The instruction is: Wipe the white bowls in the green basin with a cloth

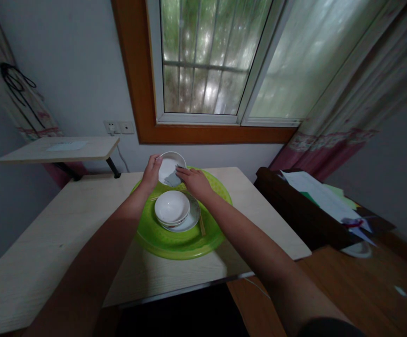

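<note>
Above the far part of a green round tray (182, 252), my left hand (150, 172) grips the left rim of a white bowl (168, 161), its inside tilted toward me. My right hand (195, 181) is at the bowl's right side, fingers closed on a thin grey cloth (171, 179) that lies against the inside. Below them, a small stack of white bowls (171, 206) sits on a white plate (192, 220) on the tray. Chopsticks (202, 225) lie by the plate's right edge, and others show behind the stack, partly hidden.
The tray rests on a pale wooden table (66, 238). A raised wooden shelf (59, 150) stands at the back left, near wall sockets (119, 127). Beyond the table is a barred window (207, 61). To the right, papers (323, 196) lie on a dark piece of furniture (277, 201).
</note>
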Action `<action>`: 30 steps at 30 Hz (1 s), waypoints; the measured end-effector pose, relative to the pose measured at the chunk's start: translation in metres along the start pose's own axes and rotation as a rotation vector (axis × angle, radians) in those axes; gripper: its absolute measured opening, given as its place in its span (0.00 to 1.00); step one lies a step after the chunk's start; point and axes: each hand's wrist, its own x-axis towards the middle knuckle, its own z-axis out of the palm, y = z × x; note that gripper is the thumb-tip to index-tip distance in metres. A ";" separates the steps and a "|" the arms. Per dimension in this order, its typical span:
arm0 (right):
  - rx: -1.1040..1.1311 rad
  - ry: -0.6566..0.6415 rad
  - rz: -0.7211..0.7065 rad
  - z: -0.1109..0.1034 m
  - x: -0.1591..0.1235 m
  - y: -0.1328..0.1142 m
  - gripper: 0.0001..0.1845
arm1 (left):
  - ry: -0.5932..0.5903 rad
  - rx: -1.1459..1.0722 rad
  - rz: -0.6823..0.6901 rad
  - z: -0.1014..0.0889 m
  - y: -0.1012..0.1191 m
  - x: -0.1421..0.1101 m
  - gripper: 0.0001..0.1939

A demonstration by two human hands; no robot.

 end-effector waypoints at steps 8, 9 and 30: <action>0.021 -0.023 -0.017 0.002 -0.001 0.001 0.25 | -0.013 -0.026 -0.013 0.001 -0.004 0.001 0.33; 0.027 -0.029 -0.021 0.002 -0.001 0.002 0.25 | -0.012 -0.026 -0.014 0.001 -0.003 0.000 0.33; 0.265 -0.028 -0.066 0.007 0.001 -0.001 0.21 | -0.034 -0.120 -0.030 0.001 -0.001 -0.002 0.33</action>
